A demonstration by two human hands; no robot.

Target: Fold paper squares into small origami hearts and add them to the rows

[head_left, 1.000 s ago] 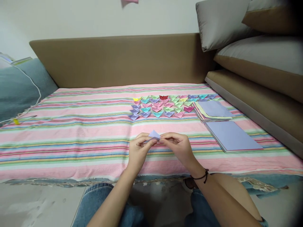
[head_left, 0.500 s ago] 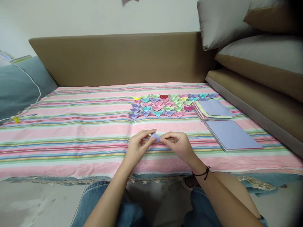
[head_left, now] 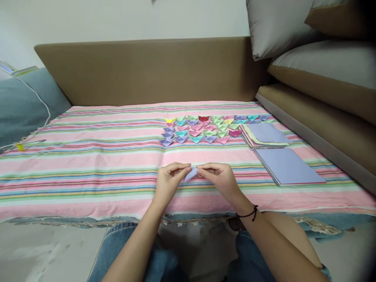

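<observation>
A small folded piece of lavender paper (head_left: 190, 174) is pinched between both hands, above the striped cloth. My left hand (head_left: 170, 177) grips its left side with thumb and fingertips. On the other side my right hand (head_left: 219, 174) pinches the right edge the same way; a dark cord bracelet is on that wrist. The fingertips hide part of the paper. Beyond the hands, several small folded paper boats (head_left: 196, 133) in many colours stand in rows.
To the right lie a fanned stack of coloured paper (head_left: 270, 134) and a neater stack of lavender paper (head_left: 289, 166). Grey-brown cushions (head_left: 323, 78) are piled at the right. A striped cloth (head_left: 88, 168) covers the seat before a brown backrest (head_left: 147, 72). A white cable (head_left: 41, 100) runs at the left.
The lavender paper has turned and now slants downward to the left. My left fingers have closed in toward the right hand's fingertips. The boats and stacks stay put.
</observation>
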